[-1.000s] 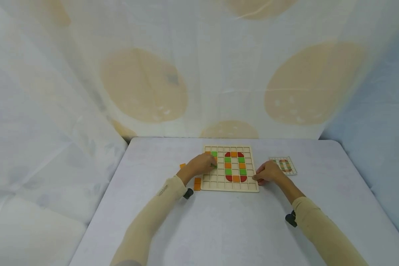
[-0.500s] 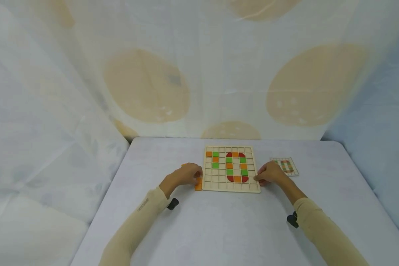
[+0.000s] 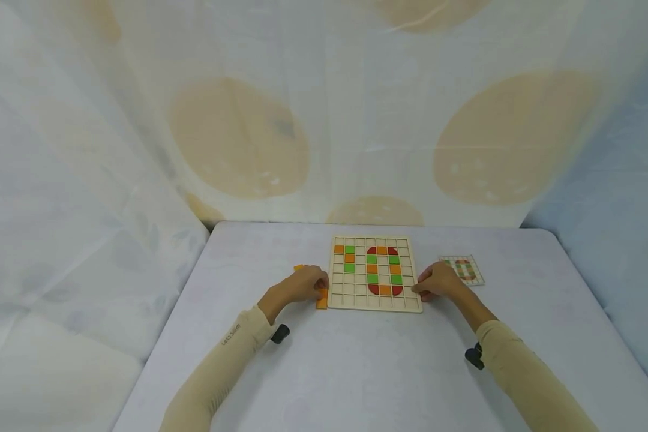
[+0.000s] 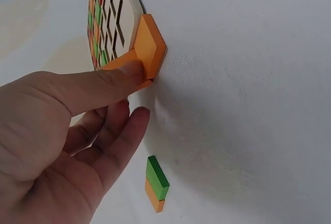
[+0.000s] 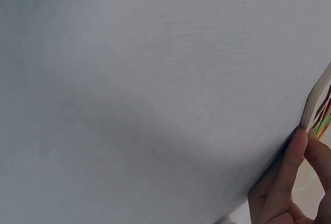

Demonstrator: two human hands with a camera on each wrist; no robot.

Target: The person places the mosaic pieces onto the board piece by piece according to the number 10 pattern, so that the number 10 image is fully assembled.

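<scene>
A wooden grid board (image 3: 375,300) lies on the table with orange, green and red tiles set in it. My left hand (image 3: 301,284) is at the board's left edge. Its thumb (image 4: 111,79) lies on an orange tile (image 4: 151,45) that leans against the board (image 4: 128,6), pinching it; the other fingers hang curled below. My right hand (image 3: 437,280) grips the board's lower right corner. In the right wrist view a fingertip (image 5: 294,154) touches the board's edge (image 5: 316,97).
A small stack of a green tile on an orange tile (image 4: 155,182) lies on the table by my left palm. Another orange tile (image 3: 298,267) shows beyond my left hand. A pattern card (image 3: 463,269) lies right of the board. Draped cloth walls surround the table.
My left hand left the board's left columns and moved down-left to the loose orange tiles beside the board. The right hand has stayed at the board's corner.
</scene>
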